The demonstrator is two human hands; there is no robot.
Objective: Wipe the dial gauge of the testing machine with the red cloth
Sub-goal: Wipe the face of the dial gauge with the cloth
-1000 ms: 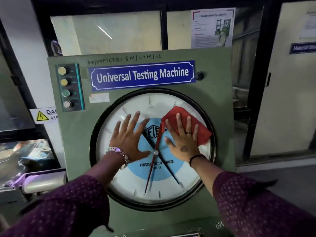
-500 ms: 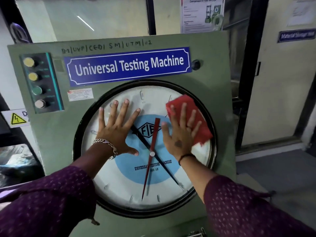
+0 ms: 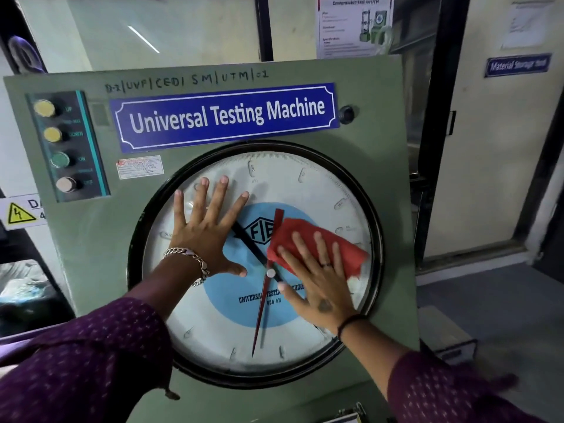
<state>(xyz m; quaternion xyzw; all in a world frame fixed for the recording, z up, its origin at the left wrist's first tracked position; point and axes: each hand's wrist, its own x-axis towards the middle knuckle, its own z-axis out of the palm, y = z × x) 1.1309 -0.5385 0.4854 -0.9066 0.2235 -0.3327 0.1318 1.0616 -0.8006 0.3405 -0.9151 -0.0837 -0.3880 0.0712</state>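
The round dial gauge [image 3: 305,184], white with a blue centre, black rim and red and black needles, fills the front of the green testing machine [image 3: 375,123]. My left hand [image 3: 204,233] lies flat on the glass at the upper left, fingers spread, holding nothing. My right hand [image 3: 317,282] presses the red cloth [image 3: 348,245] flat against the glass right of centre. The cloth sticks out beyond my fingertips toward the right rim. My palm hides part of the lower right of the dial.
A blue "Universal Testing Machine" nameplate [image 3: 225,117] sits above the dial. A panel of push buttons [image 3: 61,148] runs down the machine's upper left. A danger sign [image 3: 21,212] is at the far left. A door [image 3: 500,148] and grey floor [image 3: 503,315] lie to the right.
My right hand has slid the red cloth down from the dial's upper right toward the middle right. My left hand stays flat on the upper left of the glass.
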